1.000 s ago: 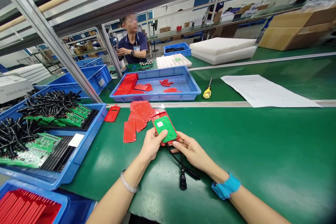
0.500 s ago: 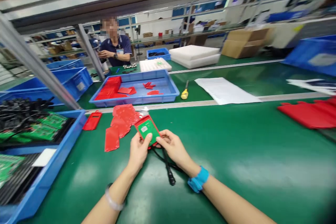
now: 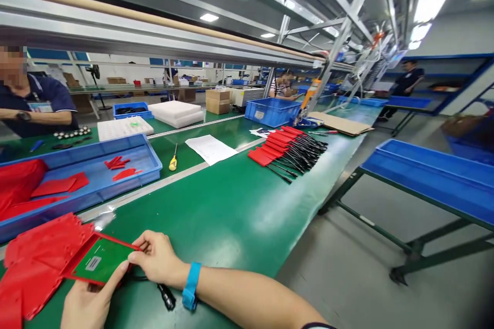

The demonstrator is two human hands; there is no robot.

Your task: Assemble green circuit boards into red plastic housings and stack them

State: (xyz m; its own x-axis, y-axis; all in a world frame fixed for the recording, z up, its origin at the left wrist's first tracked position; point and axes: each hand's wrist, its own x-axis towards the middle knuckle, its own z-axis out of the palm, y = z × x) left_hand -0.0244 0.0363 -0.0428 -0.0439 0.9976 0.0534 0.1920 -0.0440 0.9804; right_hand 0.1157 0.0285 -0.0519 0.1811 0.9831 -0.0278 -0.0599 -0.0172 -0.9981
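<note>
A green circuit board (image 3: pixel 101 261) lies inside a red plastic case (image 3: pixel 77 261), held at the lower left. My left hand (image 3: pixel 90 295) grips the near edge, its thumb on the board. At the case's right end, my right hand (image 3: pixel 156 257) is closed on the edge near the cable end. A black cable with a round connector (image 3: pixel 166 297) hangs out below my right wrist. Flat red plastic covers (image 3: pixel 42 252) lie overlapping on the green bench, directly left of the case.
A blue tray (image 3: pixel 154 164) holds red parts. Beyond the bench's middle are a yellow screwdriver (image 3: pixel 173 163), a paper sheet (image 3: pixel 210 149) and a row of red cases with black cables (image 3: pixel 287 146). A blue bin stands on a cart (image 3: pixel 436 169) at right. A co-worker (image 3: pixel 42 100) sits opposite.
The view has swung right, bringing the row of red cases and the cart into sight. Both my hands still hold the case with the board, which now appears lower left.
</note>
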